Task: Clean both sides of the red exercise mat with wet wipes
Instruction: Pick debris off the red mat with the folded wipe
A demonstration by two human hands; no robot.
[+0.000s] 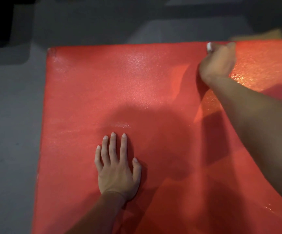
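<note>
Mat (136, 85): red, glistening | left hand (116, 169) fingers flat | right hand (218, 65) pinching wipe (209, 46)

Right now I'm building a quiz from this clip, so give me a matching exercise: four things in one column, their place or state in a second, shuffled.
Things:
1. left hand
2. right hand
3. white wipe
4. red exercise mat

States:
A. spread out on the grey floor
B. lying flat, fingers straight, on the mat
C. showing at the fingertips by the mat's far edge
D. curled round the wipe

Pairs: 1-B, 2-D, 3-C, 4-A
</note>
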